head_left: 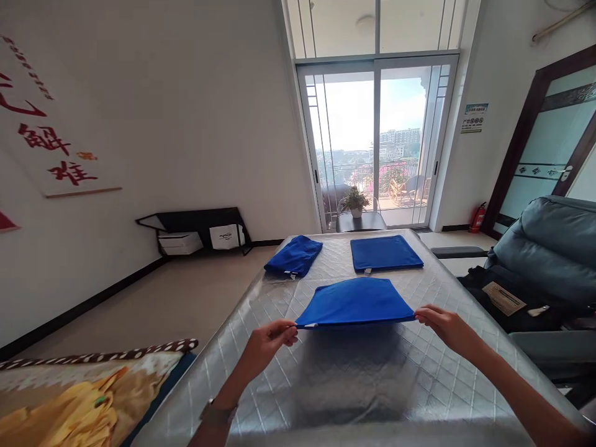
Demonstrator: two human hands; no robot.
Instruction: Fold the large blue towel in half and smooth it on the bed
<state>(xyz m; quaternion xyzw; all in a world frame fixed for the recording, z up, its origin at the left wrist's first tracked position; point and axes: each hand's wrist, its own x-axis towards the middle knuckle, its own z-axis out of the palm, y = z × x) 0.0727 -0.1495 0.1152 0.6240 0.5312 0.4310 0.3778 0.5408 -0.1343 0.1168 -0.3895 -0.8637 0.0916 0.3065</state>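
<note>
Stretched level between both hands is a blue cushion cover (pixel 356 301), held up a little above the silver quilted tabletop (pixel 354 397). My left hand (pixel 271 340) pinches its near left corner, where a small white tag shows. The near right corner is pinched by my right hand (pixel 438 321). Beyond it, a flat, squared blue cover (pixel 386 253) lies at the far right of the table. A second blue cover (pixel 298 253), more rumpled and with a white tag at its near edge, lies at the far left.
A dark leather armchair (pixel 554 254) stands along the right side. At the lower left are yellow cloth (pixel 79 410) and a patterned blanket (pixel 153 372). A potted plant (pixel 356 202) sits on a chair beyond the table, before the sliding glass door (pixel 377 143).
</note>
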